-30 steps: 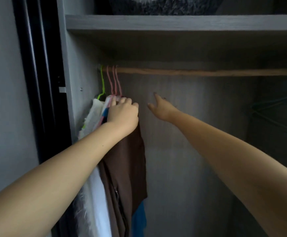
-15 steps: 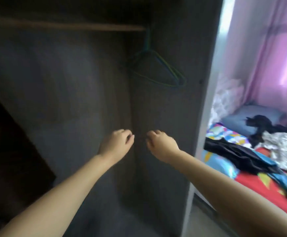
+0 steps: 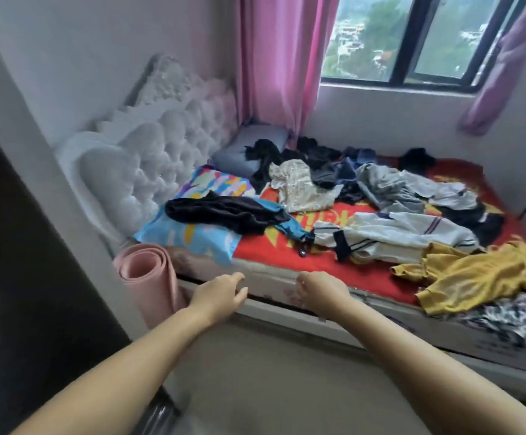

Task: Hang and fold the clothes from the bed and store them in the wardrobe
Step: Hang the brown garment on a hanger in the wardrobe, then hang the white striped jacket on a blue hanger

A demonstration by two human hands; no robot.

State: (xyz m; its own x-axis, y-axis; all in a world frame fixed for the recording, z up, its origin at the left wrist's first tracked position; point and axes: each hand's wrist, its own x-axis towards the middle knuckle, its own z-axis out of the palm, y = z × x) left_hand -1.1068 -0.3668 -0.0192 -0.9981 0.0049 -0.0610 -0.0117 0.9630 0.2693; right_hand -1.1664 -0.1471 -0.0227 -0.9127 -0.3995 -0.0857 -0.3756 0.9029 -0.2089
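Clothes (image 3: 365,196) lie scattered on the bed (image 3: 286,255), none in our hands. We judge we are between garments, about to choose one. Our left hand (image 3: 216,296) and right hand (image 3: 322,291) hover empty, fingers loosely curled.

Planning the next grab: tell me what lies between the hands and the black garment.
In the head view: the bed's edge, then bare red blanket, between the empty hands and the black garment.
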